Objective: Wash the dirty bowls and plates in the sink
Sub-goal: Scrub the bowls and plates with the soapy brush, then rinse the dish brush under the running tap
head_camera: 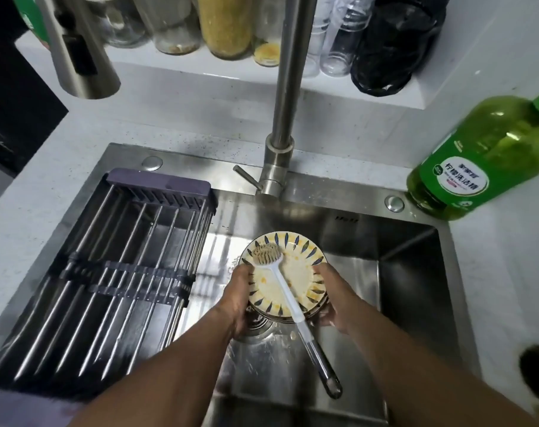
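A pale speckled countertop point(61, 167) wraps the stainless steel sink point(416, 272), whose basin is wet and streaked with reflections. Behind it a white ledge point(200, 66) carries glass jars point(225, 26), some holding yellow grains, clear tumblers point(339, 41) and a crumpled black bag point(394, 44). A dark appliance point(12, 97) stands at the far left.

Across the left half of the sink lies a drying rack point(114, 272) of steel rods with purple ends. A tall steel faucet point(288, 97) rises from the back rim, its spray head point(80, 53) hanging near the camera at upper left. On the counter to the right stands a green detergent bottle point(484, 155) with a white label.

Low in the basin, above the drain, a stack of plates point(288, 275) sits tilted toward the camera; the top one is cream with blue leaf marks around the rim and orange smears of food. The left hand point(238, 298) grips the stack's left edge, fingers curled around it, and the right hand point(331, 295) clasps the right edge the same way. A white-handled dish brush point(285, 288) lies loose across the top plate, bristles at the upper left, its metal end reaching over the lower rim.
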